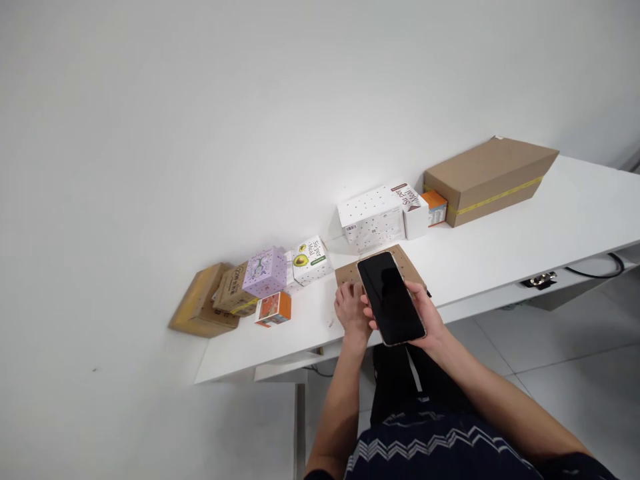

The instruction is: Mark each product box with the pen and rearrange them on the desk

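Observation:
A smartphone (391, 300) with a dark screen is held in my right hand (429, 315), its fingers and thumb wrapped around both sides. Close to the phone's left edge, my left hand (351, 309) rests at a flat brown cardboard piece (410, 267) near the table's front edge. The left fingers are curled down, partly covered by the phone, and whatever they may hold is hidden. Part of the cardboard also lies under the phone from this view.
On the white table (505, 247) along the wall stand a long brown carton (493, 177), white patterned boxes (373, 217), an avocado box (310, 260), a purple box (265, 272) and brown cartons (200, 300). Small orange boxes (274, 309) stand among them.

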A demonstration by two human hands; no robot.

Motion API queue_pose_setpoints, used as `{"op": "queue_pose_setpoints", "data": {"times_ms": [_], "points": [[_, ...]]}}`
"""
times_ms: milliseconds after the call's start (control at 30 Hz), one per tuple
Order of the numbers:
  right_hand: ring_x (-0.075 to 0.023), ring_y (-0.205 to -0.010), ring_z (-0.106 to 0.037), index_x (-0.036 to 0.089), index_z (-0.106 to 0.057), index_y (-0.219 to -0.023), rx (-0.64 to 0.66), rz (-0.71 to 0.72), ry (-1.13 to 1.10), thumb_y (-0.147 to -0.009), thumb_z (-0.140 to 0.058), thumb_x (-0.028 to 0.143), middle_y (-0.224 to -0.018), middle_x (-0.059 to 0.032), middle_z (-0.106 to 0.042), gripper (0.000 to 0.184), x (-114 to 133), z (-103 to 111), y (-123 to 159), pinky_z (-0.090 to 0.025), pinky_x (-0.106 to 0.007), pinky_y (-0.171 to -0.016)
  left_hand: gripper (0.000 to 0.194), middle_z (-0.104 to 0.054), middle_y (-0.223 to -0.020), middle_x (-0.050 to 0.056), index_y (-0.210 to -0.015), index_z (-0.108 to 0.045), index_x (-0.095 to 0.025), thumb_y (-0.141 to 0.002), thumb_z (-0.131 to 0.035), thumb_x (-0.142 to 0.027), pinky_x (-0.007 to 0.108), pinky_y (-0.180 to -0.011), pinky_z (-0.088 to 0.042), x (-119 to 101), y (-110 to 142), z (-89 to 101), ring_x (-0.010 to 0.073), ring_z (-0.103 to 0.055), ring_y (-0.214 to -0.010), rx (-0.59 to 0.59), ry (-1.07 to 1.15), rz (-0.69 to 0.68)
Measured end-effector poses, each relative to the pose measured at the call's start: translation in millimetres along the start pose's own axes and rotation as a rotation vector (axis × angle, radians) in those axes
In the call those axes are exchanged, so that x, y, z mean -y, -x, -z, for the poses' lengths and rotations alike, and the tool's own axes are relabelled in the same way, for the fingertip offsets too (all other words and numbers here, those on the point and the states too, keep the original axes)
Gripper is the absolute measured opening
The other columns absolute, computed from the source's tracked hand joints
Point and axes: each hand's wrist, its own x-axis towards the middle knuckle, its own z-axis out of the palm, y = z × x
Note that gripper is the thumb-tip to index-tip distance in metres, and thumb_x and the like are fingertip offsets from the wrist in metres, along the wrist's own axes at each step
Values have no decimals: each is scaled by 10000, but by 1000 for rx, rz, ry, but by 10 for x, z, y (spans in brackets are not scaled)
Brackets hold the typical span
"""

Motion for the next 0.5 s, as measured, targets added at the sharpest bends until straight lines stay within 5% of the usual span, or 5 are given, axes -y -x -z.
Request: {"op": "queue_pose_setpoints", "data": {"times_ms": [500], "points": [[-252,-878,-709,151,-647,-1145,99,28,86,-907,-351,447,-989,-114,-742,482,-28,-171,-66,-560,-459,-819,254,-598,-1079,93,-1113,-562,-255,-914,-413,-202,399,-811,-436,91,42,-38,257,-516,-992,-127,290,-71]]}}
